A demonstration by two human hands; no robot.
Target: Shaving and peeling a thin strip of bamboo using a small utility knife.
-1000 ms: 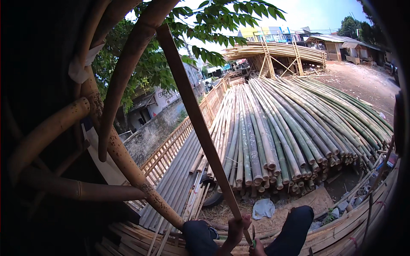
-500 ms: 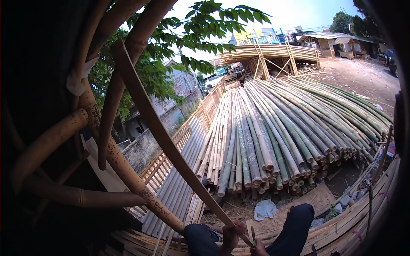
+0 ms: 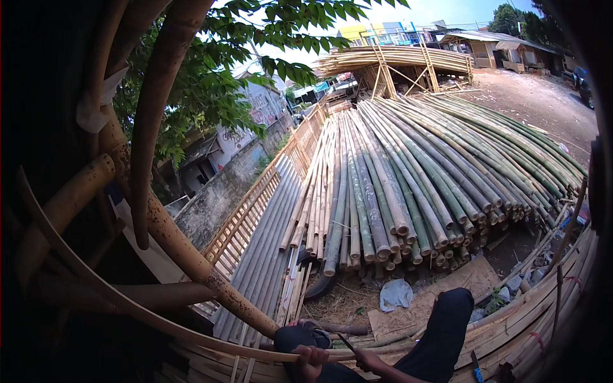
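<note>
A long, thin bamboo strip (image 3: 137, 309) curves from the dark left side down to the lower middle. My left hand (image 3: 311, 361) is closed around it near its right end, in front of my bent knee. Just to the right, my right hand (image 3: 368, 361) grips a knife (image 3: 345, 342), its dark narrow blade pointing up and left. The handle is mostly hidden in my fingers. Between my two hands a short length of the strip runs on past the left one.
Thick bamboo poles (image 3: 153, 217) cross close by on the left. A large stack of bamboo poles (image 3: 408, 185) fills the ground ahead, beside corrugated sheets (image 3: 255, 274) and a slatted fence (image 3: 230, 246). Split bamboo (image 3: 504, 348) lies at right, near a blue-handled tool (image 3: 476, 369).
The strip has swung down and left, from steeply upright to low and bowed. My left hand has shifted left and lower, and the right hand with the knife has also moved left.
</note>
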